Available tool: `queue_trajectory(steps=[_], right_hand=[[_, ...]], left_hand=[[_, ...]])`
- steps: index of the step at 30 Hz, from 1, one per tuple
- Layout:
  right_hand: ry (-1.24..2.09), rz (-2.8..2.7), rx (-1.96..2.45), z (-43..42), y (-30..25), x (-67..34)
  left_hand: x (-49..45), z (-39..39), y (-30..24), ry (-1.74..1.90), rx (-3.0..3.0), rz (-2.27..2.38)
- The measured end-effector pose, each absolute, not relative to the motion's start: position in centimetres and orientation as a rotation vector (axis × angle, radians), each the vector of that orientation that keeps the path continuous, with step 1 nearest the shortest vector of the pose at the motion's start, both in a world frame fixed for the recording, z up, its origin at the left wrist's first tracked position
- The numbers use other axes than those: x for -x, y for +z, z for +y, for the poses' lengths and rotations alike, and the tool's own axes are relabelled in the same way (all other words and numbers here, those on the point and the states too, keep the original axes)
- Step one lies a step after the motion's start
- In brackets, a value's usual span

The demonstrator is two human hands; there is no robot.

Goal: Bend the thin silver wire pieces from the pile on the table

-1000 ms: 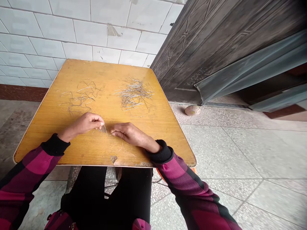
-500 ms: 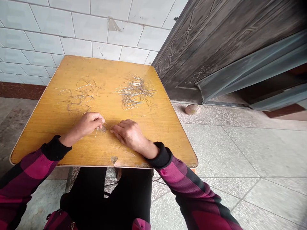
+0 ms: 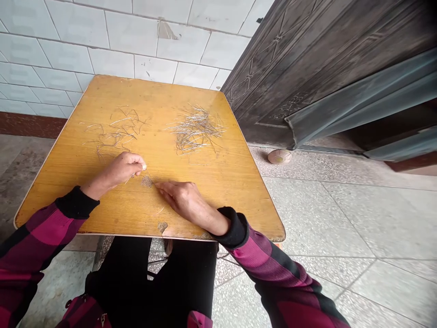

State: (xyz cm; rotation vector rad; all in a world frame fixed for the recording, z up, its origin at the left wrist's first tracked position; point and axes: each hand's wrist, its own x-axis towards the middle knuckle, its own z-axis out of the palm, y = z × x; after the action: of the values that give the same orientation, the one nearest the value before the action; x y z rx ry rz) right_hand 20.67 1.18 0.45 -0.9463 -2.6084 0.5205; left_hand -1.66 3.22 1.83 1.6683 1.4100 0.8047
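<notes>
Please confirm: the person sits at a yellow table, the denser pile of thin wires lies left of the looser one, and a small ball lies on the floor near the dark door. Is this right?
No, one part is wrong: in the head view, the denser pile of thin wires lies right of the looser one. The rest stands: the yellow table, the small ball, the floor, the dark door.

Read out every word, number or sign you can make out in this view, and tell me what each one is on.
Nothing here can be quoted with confidence.
Raised characters on the lower panel of the dark door: too blurred and slanted to read.
Small ball on the floor: its markings are too small to tell whether they are text.
</notes>
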Motion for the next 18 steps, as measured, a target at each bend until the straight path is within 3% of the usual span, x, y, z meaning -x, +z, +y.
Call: queue_trajectory(steps=[9,18], right_hand=[[0.418,-2.663,0.804,0.4,0.2,-21.0],[-0.035,-2.819,0.486,0.5,0.3,-21.0]], left_hand=[[1.9,4.3,1.3,0.853,-1.591,1.39],[0.9,4.8,1.5,0.67,-1.699,1.488]])
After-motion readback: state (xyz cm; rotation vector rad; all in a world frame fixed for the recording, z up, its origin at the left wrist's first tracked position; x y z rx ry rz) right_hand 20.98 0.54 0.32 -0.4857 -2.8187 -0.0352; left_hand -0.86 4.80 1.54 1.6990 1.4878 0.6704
